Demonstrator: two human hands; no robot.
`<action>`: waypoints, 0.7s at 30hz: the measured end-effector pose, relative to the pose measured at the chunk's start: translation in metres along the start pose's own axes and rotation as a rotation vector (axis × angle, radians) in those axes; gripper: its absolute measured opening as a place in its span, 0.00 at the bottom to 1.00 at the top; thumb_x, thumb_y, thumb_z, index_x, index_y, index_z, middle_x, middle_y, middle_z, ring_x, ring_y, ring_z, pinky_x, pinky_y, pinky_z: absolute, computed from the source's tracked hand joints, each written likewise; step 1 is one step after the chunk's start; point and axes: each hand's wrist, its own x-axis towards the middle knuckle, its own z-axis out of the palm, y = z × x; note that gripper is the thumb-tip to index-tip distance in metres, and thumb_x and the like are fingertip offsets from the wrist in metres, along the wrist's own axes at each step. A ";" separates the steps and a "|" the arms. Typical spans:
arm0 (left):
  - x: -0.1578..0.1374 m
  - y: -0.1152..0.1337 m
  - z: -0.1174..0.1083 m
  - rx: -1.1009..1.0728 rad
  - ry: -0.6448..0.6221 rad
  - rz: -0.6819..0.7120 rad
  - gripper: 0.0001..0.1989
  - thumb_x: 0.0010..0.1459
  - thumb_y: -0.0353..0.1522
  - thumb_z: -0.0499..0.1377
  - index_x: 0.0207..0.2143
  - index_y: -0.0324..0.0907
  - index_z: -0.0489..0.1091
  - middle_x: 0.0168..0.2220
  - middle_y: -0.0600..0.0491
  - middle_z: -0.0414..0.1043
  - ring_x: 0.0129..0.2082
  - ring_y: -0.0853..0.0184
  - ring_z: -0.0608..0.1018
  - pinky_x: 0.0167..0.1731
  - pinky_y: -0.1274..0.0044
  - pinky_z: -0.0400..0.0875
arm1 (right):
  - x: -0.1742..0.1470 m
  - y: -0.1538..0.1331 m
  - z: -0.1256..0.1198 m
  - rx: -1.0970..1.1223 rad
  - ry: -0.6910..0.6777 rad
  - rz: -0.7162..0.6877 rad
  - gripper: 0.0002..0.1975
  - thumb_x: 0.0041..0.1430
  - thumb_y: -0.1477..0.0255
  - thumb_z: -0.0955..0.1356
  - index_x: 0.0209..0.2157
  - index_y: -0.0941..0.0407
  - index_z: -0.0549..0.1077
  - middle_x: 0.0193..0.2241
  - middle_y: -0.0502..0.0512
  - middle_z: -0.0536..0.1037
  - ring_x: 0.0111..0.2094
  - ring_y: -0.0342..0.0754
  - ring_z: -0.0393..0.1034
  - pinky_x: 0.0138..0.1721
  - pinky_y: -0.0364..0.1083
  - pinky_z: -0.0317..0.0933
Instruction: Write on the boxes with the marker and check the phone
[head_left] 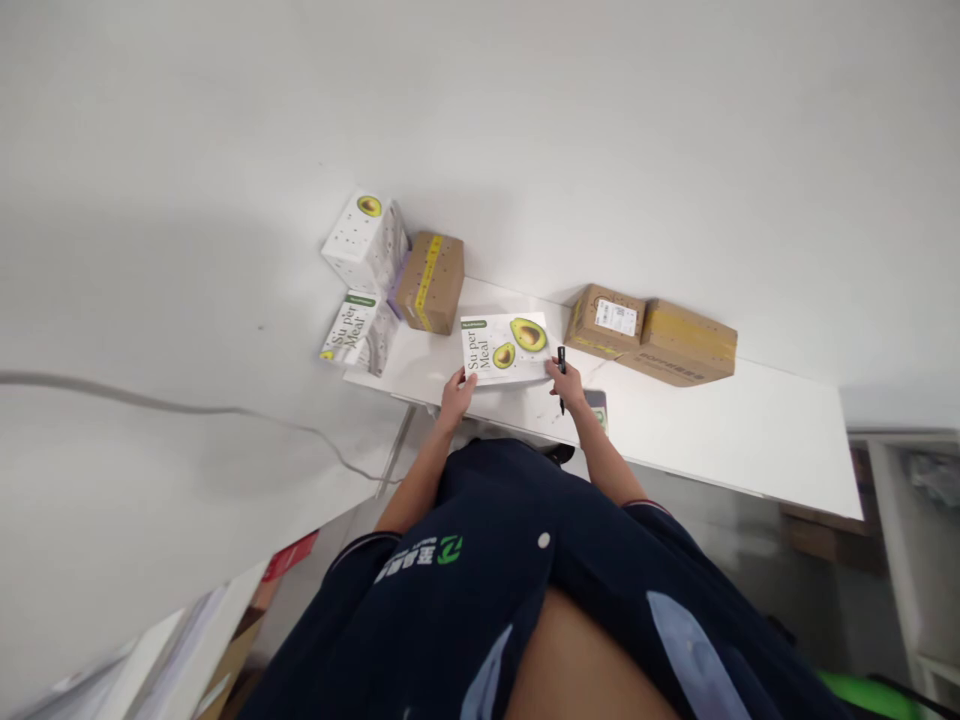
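A white box (495,362) printed with "Super Meal" and avocado halves is in front of me, over the narrow white table. My left hand (456,396) grips its near left corner. At the right edge, my right hand (566,384) holds the same box and also has a black marker pen (562,395) between its fingers, standing roughly lengthwise to me. The undersides of both hands are hidden. Just right of my right hand lies a dark phone-like object (597,404), partly covered by my wrist.
Two more avocado-printed white boxes, one upper (360,240) and one lower (352,335), stand at the table's left end. Beside them is a brown carton (435,275) with yellow tape. Two taped cartons, one labelled (611,318) and one longer (690,340), sit right along the wall.
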 end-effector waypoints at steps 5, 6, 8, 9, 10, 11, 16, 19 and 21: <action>-0.002 0.001 0.001 -0.048 -0.015 0.040 0.22 0.56 0.37 0.58 0.53 0.39 0.73 0.51 0.44 0.76 0.46 0.60 0.79 0.46 0.69 0.75 | -0.001 -0.001 -0.003 0.062 -0.022 0.026 0.19 0.57 0.65 0.71 0.47 0.60 0.74 0.22 0.43 0.66 0.17 0.34 0.55 0.14 0.37 0.64; -0.001 0.001 0.001 -0.071 -0.024 0.061 0.22 0.56 0.37 0.59 0.53 0.39 0.73 0.52 0.44 0.76 0.46 0.60 0.79 0.46 0.68 0.75 | -0.002 0.000 -0.004 0.083 -0.029 0.024 0.19 0.56 0.66 0.71 0.47 0.60 0.73 0.23 0.43 0.67 0.17 0.34 0.55 0.15 0.37 0.65; 0.000 0.000 0.000 -0.112 -0.053 0.108 0.24 0.56 0.35 0.59 0.55 0.40 0.72 0.55 0.44 0.74 0.46 0.60 0.79 0.48 0.67 0.74 | -0.003 0.000 -0.005 0.131 -0.031 0.021 0.20 0.54 0.67 0.72 0.48 0.58 0.72 0.28 0.45 0.72 0.17 0.33 0.56 0.16 0.37 0.65; 0.000 -0.001 0.000 -0.115 -0.062 0.127 0.25 0.55 0.34 0.58 0.56 0.40 0.71 0.56 0.45 0.73 0.47 0.60 0.79 0.49 0.67 0.74 | -0.003 0.001 -0.005 0.155 -0.029 0.023 0.20 0.54 0.68 0.72 0.48 0.58 0.72 0.31 0.46 0.73 0.18 0.33 0.56 0.17 0.37 0.65; 0.001 -0.003 -0.001 -0.099 -0.064 0.140 0.26 0.55 0.33 0.58 0.57 0.41 0.70 0.57 0.45 0.73 0.49 0.60 0.78 0.51 0.67 0.73 | -0.004 0.002 -0.006 0.176 -0.025 0.028 0.20 0.53 0.68 0.72 0.48 0.57 0.72 0.34 0.47 0.75 0.18 0.32 0.56 0.17 0.37 0.65; 0.001 -0.004 -0.001 -0.066 -0.055 0.147 0.27 0.54 0.32 0.58 0.58 0.41 0.69 0.57 0.45 0.72 0.51 0.59 0.77 0.52 0.66 0.72 | -0.005 0.004 -0.006 0.191 -0.019 0.037 0.20 0.52 0.69 0.71 0.47 0.57 0.72 0.36 0.48 0.76 0.18 0.32 0.56 0.17 0.37 0.65; 0.000 -0.015 -0.003 0.085 0.007 0.078 0.26 0.49 0.28 0.59 0.53 0.41 0.74 0.53 0.46 0.76 0.52 0.55 0.76 0.57 0.61 0.68 | -0.009 0.018 -0.003 0.218 0.028 0.120 0.18 0.47 0.74 0.71 0.43 0.57 0.73 0.35 0.47 0.77 0.18 0.32 0.57 0.17 0.36 0.63; -0.002 -0.020 -0.005 0.077 -0.001 0.032 0.23 0.48 0.27 0.58 0.49 0.38 0.77 0.47 0.45 0.79 0.47 0.54 0.79 0.54 0.60 0.70 | -0.014 0.028 -0.001 0.239 0.042 0.168 0.15 0.45 0.76 0.71 0.39 0.57 0.73 0.28 0.44 0.75 0.16 0.32 0.56 0.17 0.37 0.63; -0.003 -0.021 -0.006 0.057 -0.010 0.018 0.21 0.49 0.28 0.58 0.46 0.37 0.78 0.43 0.46 0.81 0.46 0.55 0.80 0.53 0.63 0.71 | -0.017 0.032 -0.001 0.255 0.043 0.203 0.14 0.45 0.76 0.71 0.37 0.57 0.72 0.23 0.42 0.71 0.15 0.33 0.54 0.17 0.38 0.63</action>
